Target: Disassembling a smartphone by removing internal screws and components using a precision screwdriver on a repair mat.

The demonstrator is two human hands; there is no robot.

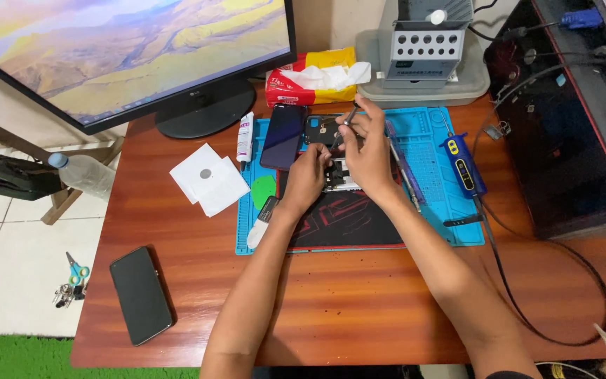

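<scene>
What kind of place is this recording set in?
Probably a small phone-repair bench: the hands, left hand and right hand, work on an opened phone over a blue repair mat, with a blue soldering handpiece and a monitor nearby.

The opened phone (338, 175) lies mostly hidden under the two hands (306, 179) (367, 151), so its inner parts are too small and covered to tell, and the thin tool (350, 116) in the right hand shows only its tip. The monitor (128, 56) is cut off by the top and left edges, and the dark case (569, 119) by the right edge. The small things beside the scissors (75, 269) on the floor are too small to tell.
</scene>
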